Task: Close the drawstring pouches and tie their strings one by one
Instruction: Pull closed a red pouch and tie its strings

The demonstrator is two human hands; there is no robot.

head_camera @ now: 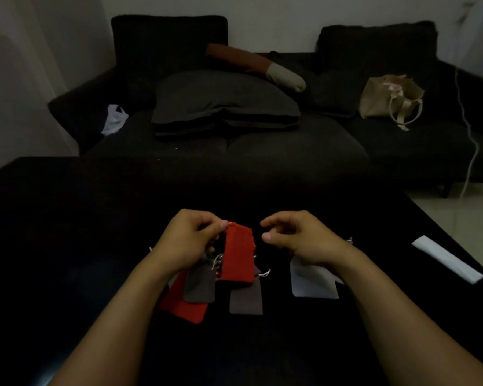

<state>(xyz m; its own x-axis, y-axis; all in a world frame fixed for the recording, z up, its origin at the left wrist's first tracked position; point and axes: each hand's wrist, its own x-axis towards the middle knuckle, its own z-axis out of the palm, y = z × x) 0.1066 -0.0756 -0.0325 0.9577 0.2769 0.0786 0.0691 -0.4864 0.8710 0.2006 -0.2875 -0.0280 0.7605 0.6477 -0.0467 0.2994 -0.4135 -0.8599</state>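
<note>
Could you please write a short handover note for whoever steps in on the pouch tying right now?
Left hand: pinches the top corner of the raised red pouch.
Right hand: fingers curled beside the pouch; whether they hold a string is too dark to tell.
On the black table: another red pouch, two brown pouches, a white pouch under the right wrist.
Done: cannot tell which are tied.
Left: close and tie the held pouch, then check the rest.

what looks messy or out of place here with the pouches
The left hand pinches one red pouch by its top; the rest lie in an overlapping, crooked heap beneath. A white pouch sits apart under the right hand.
</note>
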